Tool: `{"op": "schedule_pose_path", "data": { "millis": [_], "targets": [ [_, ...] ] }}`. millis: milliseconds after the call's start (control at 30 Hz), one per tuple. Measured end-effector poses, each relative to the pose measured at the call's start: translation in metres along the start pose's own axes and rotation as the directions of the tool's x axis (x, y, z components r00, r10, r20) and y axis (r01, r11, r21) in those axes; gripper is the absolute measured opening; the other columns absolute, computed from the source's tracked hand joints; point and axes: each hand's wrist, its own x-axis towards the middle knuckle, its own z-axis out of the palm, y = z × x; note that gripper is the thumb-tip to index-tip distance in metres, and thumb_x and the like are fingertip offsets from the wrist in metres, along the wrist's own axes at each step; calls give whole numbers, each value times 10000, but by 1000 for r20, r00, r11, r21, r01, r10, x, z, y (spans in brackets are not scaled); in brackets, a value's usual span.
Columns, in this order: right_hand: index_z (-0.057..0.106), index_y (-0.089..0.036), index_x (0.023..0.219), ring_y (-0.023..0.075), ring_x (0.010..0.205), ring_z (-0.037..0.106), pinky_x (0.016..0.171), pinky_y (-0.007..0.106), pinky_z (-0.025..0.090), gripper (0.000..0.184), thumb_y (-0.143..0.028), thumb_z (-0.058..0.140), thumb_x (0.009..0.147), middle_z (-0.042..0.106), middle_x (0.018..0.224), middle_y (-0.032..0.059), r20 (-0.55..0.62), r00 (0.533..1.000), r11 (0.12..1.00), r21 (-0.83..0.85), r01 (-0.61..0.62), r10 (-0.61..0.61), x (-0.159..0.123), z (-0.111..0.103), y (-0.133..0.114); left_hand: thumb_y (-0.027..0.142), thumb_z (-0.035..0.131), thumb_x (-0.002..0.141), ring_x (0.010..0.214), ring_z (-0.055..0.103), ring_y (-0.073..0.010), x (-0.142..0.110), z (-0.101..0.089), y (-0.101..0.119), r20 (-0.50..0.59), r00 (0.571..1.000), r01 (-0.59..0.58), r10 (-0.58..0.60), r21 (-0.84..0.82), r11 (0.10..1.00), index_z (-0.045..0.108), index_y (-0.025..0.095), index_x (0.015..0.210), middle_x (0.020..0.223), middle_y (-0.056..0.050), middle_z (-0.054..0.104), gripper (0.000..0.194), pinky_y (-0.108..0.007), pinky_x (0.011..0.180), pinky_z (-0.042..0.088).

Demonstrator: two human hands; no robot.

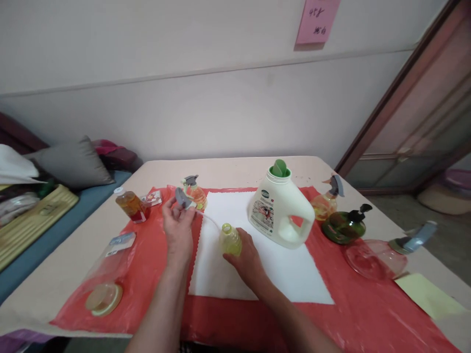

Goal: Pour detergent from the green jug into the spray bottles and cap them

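Note:
My left hand (179, 223) is closed on a grey and white spray head (184, 198), held above the left edge of a white cloth (211, 274). From it a thin clear dip tube (209, 218) curves right and down, its end close to the mouth of a small yellow-green bottle (230, 239); I cannot tell whether it touches. My right hand (246, 257) wraps around that uncapped bottle from the right and keeps it roughly upright over the cloth. Behind it to the right stands a large white detergent jug (281, 206) with a green spout (279, 168) in its neck.
Red plastic sheeting (154, 289) covers much of the table. At right are an orange spray bottle (324, 206), a green pump bottle (342, 228) and a pink spray bottle (379, 257). At left are an amber bottle (130, 203) and a round lidded container (104, 299). Another spray bottle (198, 196) stands behind my left hand.

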Motion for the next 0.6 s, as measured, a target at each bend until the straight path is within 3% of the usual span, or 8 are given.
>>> {"op": "schedule_pose_path", "data": {
  "millis": [133,333,467,600],
  "targets": [
    [468,-232,1318,283,1224,556,1044,445,455,720,-204,714,642,561,1286,93,45,999,998,-57,9,-6,-3,-1,-6,254,778,721,924,656,-150,-1,0,10,-121,991,-73,53,-168,983,484,317,1142,1126,0,614,518,-280,790,534],
    [463,-216,1337,287,1233,537,1072,460,428,723,-194,708,657,556,1295,105,83,996,995,-101,25,-16,-3,-3,-10,271,748,772,945,651,-155,-3,-2,10,-134,980,-161,145,-121,979,449,326,1189,1219,-22,591,516,-297,806,531],
    [464,-228,1343,297,1241,538,1079,482,423,730,-203,717,659,559,1303,105,72,997,994,-99,41,-34,-3,-5,-12,255,768,757,999,635,-168,-11,4,10,-67,980,-193,187,-91,977,457,302,1183,1221,-41,587,530,-303,835,539],
    [471,-228,1335,300,1239,536,1065,478,437,734,-229,738,651,562,1294,102,52,998,993,-107,44,-39,-3,-8,-17,225,783,736,1016,649,-169,-27,13,6,89,988,-121,127,-67,990,464,295,1197,1132,-30,624,565,-295,898,510]
  ]
}}
